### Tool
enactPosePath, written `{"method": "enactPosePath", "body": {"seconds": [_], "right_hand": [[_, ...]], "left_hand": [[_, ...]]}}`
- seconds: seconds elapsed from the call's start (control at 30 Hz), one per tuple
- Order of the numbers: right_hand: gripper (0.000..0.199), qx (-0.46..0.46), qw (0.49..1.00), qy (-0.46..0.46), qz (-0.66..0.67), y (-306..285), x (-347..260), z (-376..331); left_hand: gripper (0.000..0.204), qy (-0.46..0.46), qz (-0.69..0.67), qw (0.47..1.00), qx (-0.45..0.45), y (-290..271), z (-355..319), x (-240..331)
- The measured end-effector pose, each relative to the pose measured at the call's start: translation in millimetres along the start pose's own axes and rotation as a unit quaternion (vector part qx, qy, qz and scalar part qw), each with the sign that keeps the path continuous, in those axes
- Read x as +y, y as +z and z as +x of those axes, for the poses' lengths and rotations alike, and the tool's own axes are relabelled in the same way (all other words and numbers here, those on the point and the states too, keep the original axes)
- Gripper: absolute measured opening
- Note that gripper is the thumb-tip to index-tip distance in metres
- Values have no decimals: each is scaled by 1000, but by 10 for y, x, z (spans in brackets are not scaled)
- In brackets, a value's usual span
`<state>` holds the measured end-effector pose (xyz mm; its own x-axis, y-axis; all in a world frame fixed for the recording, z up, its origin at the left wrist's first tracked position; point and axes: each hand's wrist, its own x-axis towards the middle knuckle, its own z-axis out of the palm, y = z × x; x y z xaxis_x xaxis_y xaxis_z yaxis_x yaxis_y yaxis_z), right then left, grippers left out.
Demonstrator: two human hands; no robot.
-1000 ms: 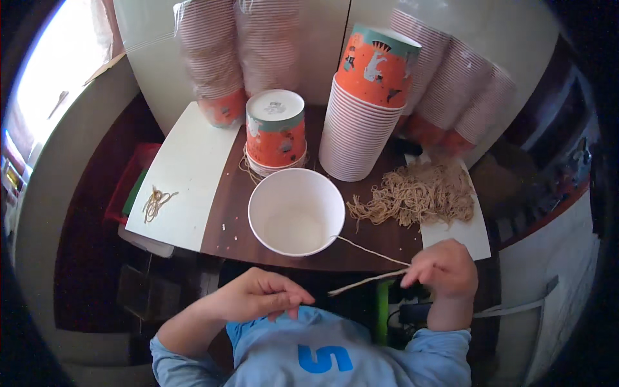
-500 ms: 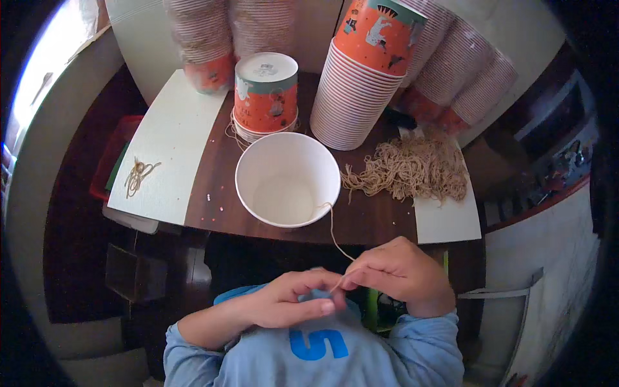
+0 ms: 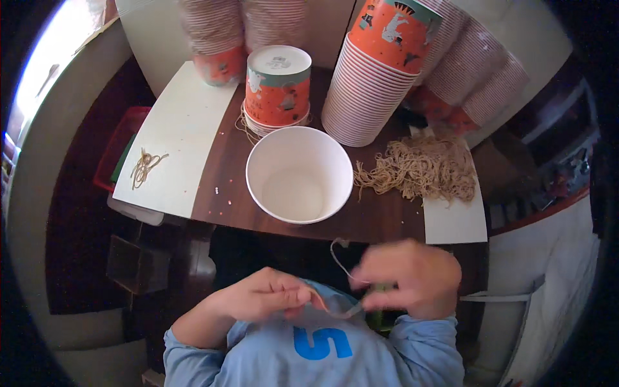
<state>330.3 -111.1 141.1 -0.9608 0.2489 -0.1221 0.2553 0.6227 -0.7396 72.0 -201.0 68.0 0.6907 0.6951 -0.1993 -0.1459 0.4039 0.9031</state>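
My left hand (image 3: 269, 293) pinches a thin beige cord (image 3: 316, 298) between thumb and fingers, low in front of my shirt. The cord sags toward my right hand (image 3: 412, 277), which is smeared by motion, its thumb and fingers seeming apart. A curl of cord with a small knot-like end stands up beside the right fingers, below the table edge. Just beyond my hands, a white paper bucket (image 3: 259, 169) sits at the table's front, its open mouth tilted toward me and nothing visible inside. Neither hand touches it.
Behind the bucket stands an upside-down orange printed bucket (image 3: 277, 100) with cords around its base. A tall leaning stack of buckets (image 3: 367, 90) rises beside it. Tangled beige cords (image 3: 432, 168) heap at the right; a small cord bundle (image 3: 147, 168) lies left. Plastic-wrapped bucket stacks (image 3: 213, 32) line the back.
My hands have drawn apart, the left moving left with the cord. The cord end has come away from the white bucket's rim. The whole view has shifted slightly.
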Motion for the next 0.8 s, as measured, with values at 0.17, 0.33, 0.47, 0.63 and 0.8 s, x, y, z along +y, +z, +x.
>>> {"method": "enactPosePath", "body": {"seconds": [0.17,0.33,0.47,0.63,0.8], "right_hand": [[86,132,988,8,80,189,69,364],[64,144,976,18,161,562,175,617],[41,107,979,45,168,509,201,590],[23,233,968,-20,94,641,327,633],[10,355,934,-19,38,649,330,646]], "left_hand": [[33,-17,21,999,34,-84,92,4],[31,-37,-17,997,70,-132,200,-116],[31,-40,-18,998,40,-203,158,-151],[35,-58,-101,992,56,-249,196,-208],[44,-28,-278,960,34,-374,191,-376]]}}
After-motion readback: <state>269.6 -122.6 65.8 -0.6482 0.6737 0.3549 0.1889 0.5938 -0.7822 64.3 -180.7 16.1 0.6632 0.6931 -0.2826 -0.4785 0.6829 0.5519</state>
